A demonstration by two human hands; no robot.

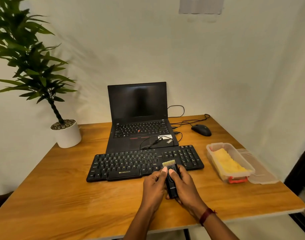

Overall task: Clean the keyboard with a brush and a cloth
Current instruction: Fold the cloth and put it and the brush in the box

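Note:
A black keyboard (131, 161) lies across the middle of the wooden table (61, 196). Both hands hold a small black brush (171, 185) with pale bristles (168, 163) just in front of the keyboard's right part. My left hand (153, 187) grips the brush's left side, thumb on its top. My right hand (184, 186) wraps the right side, thumb also on top. The bristles point toward the keys near the arrow cluster. A yellow cloth (228, 163) lies in a clear plastic box (216, 163) at the right.
An open black laptop (139, 118) stands behind the keyboard, a cable looped on its palm rest. A black mouse (201, 129) sits back right. A potted plant (66, 134) stands back left. The box's lid (262, 172) lies beside it near the table's right edge.

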